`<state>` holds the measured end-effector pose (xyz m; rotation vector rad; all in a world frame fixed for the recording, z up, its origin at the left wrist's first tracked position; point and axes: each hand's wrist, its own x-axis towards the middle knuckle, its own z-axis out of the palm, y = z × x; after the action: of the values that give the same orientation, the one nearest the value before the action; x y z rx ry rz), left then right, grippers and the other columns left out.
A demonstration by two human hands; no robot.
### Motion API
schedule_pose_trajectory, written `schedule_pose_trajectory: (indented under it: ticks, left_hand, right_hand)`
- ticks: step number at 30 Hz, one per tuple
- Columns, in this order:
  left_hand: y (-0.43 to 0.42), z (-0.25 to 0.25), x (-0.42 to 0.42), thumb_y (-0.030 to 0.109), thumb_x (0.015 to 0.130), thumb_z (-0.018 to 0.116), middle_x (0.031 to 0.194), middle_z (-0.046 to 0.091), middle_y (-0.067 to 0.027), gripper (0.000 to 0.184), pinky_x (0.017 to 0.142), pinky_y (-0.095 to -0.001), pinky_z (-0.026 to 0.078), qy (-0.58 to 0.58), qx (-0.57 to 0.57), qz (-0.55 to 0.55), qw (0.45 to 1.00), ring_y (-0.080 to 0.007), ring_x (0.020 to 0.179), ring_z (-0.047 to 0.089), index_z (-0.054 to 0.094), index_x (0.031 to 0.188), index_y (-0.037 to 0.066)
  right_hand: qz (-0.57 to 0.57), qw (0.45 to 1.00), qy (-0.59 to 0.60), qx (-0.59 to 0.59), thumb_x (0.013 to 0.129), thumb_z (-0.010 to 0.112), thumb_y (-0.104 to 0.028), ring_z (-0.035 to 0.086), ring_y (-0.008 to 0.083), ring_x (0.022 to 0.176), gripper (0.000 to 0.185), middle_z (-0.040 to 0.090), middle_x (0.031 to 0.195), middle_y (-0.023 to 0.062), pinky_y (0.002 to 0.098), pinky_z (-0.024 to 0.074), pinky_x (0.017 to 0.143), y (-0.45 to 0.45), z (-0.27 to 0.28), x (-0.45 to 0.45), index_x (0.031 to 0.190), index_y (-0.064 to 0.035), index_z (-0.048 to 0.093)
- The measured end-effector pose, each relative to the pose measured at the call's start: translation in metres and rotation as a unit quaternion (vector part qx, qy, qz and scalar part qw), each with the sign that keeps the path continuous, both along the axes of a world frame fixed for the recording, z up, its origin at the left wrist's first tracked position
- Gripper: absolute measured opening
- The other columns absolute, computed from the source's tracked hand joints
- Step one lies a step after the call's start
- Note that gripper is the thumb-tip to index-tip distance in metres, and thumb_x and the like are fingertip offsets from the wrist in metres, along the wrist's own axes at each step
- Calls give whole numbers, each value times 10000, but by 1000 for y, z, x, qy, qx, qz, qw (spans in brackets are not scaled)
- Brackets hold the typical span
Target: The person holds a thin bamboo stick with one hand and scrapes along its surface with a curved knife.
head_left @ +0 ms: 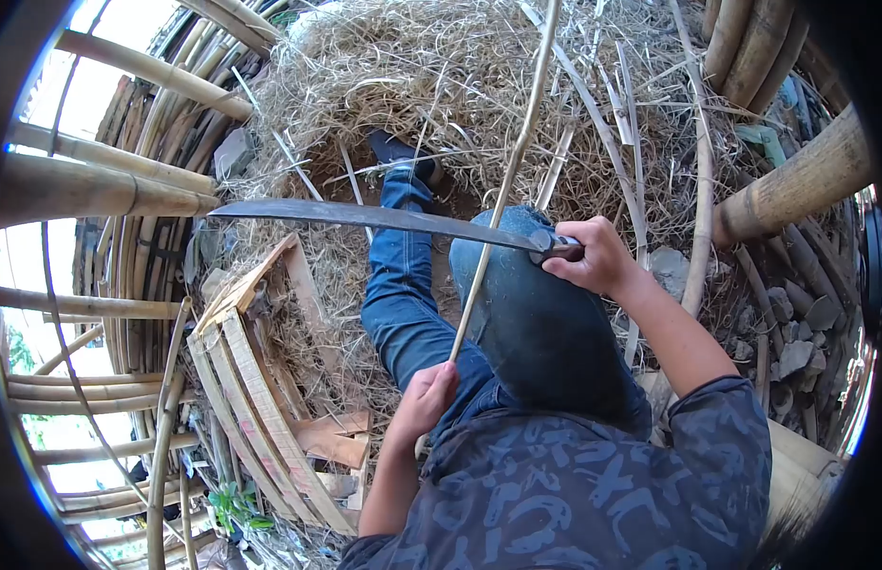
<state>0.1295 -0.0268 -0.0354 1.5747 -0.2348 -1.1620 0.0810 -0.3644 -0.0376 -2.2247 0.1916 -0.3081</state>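
My right hand (588, 255) is closed round the handle of a machete. The long, slightly curved blade of the machete (365, 217) reaches leftward over my knees, its tip near a bamboo post. Lower down, my left hand (426, 395) grips the lower part of a thin bamboo strip (517, 152), which runs up and away past the top of the view. Blade and strip cross just above my bent knee; whether they touch I cannot tell. The fingers of my left hand are wrapped round the strip.
Shavings (403, 66) and loose split strips cover the ground ahead. A wooden crate (260, 408) stands at the left. Bamboo poles (99, 190) form a frame along the left side, and a thick bamboo pole (802, 180) slants in at the right. Broken stones (797, 356) lie at the right.
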Motion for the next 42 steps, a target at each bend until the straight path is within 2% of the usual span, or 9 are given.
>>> schedule_pose_trajectory:
  ticks: [4, 15, 22, 25, 27, 32, 35, 37, 42]
  left_hand:
    - [24, 9, -8, 258, 1032, 435, 561, 375, -13, 401, 480, -288, 315, -229, 120, 5, 966, -90, 534, 339, 444, 710, 21]
    - [3, 8, -21, 165, 948, 587, 511, 371, -126, 318, 436, -369, 292, -434, 126, 46, 891, -242, 417, 359, 439, 712, 11]
    - [-8, 7, -19, 156, 965, 558, 514, 381, -121, 309, 449, -360, 302, -361, 90, 47, 927, -232, 426, 368, 426, 728, 9]
    - [-23, 9, -11, 137, 986, 507, 538, 390, -92, 274, 467, -330, 316, -307, 53, 81, 947, -173, 462, 372, 434, 757, 5]
    - [-42, 20, -2, 182, 1026, 427, 590, 403, 41, 312, 479, -233, 304, -263, 7, 63, 963, -52, 537, 376, 435, 739, 59]
    - [-79, 36, 44, 200, 1032, 439, 589, 412, 58, 274, 403, -189, 271, -92, -89, 91, 988, -17, 459, 365, 505, 799, 70]
    - [-74, 39, 61, 231, 1017, 472, 610, 483, 16, 278, 453, -248, 379, -81, -80, 53, 992, -87, 499, 463, 525, 823, 40]
    - [-69, 62, 56, 252, 973, 556, 765, 602, -67, 245, 665, -322, 500, -395, 100, -105, 907, -200, 706, 601, 565, 1000, 9]
    - [-10, 46, 32, 255, 924, 642, 1157, 580, -160, 563, 939, -364, 456, -346, 129, -67, 927, -250, 1077, 582, 395, 1396, 72]
  right_hand:
    - [-9, 1000, -19, 11, 713, 768, -464, 583, 350, 522, 462, 532, 530, 149, 381, 454, 503, 4, -2, 1, 650, -40, 596]
    - [-8, 1000, 6, 5, 732, 755, -468, 592, 335, 527, 452, 554, 544, 142, 368, 461, 516, 4, 0, 1, 697, -35, 629]
    - [-32, 999, 13, 26, 739, 750, -471, 597, 356, 549, 468, 565, 556, 156, 376, 472, 532, 11, 5, 3, 699, -21, 629]
    - [-30, 999, 21, 34, 741, 749, -472, 597, 358, 548, 475, 560, 550, 157, 375, 473, 533, 12, 4, 3, 692, -18, 621]
    - [-26, 999, 29, 37, 741, 749, -471, 595, 360, 546, 475, 558, 547, 159, 377, 472, 532, 14, 7, 3, 692, -17, 619]
    - [-4, 1000, 21, 6, 741, 752, -465, 590, 364, 539, 474, 553, 539, 158, 383, 465, 524, 22, 6, 9, 680, -18, 610]
    - [-15, 1000, 19, -17, 742, 753, -463, 593, 371, 549, 473, 557, 542, 160, 387, 462, 522, 30, 7, 10, 663, -23, 598]
    - [-50, 999, -12, 12, 744, 756, -452, 577, 338, 514, 472, 535, 524, 144, 374, 443, 505, 32, 2, 9, 647, -25, 581]
    - [-71, 997, 8, 16, 773, 747, -421, 402, 182, 446, 470, 425, 484, 72, 337, 344, 465, 26, -1, 2, 629, -24, 541]
